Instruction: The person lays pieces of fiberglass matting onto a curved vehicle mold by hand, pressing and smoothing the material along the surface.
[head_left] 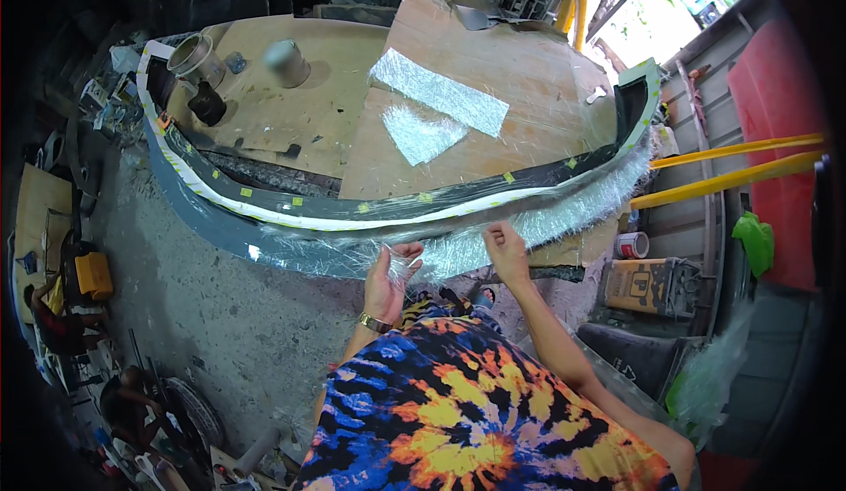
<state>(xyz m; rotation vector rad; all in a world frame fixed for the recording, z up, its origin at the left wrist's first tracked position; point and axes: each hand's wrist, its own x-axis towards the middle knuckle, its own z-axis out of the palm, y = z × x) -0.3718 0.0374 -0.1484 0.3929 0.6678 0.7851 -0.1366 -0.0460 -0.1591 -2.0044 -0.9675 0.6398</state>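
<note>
A long curved bumper-like part (317, 212), dark with a white band and small yellow-green tape pieces, lies across the work surface. White fiberglass mat (564, 218) with frayed edges covers its right front side. My left hand (384, 286), wearing a wristwatch, is curled round a small tuft of fiberglass strands (404, 267) in front of the part's middle. Close to the mat's edge, my right hand (506, 251) is closed with its fingers pinched together; what it holds is too small to make out. Two cut fiberglass pieces (441, 92) (421, 136) rest on the cardboard beyond.
Cardboard (546, 77) covers the table. At its left stand a bucket (196, 59), a dark cup (207, 103) and a pale can (286, 63). Yellow poles (731, 174), a paint can (631, 245) and a box (650, 286) are at right. Other people (132, 398) sit at lower left.
</note>
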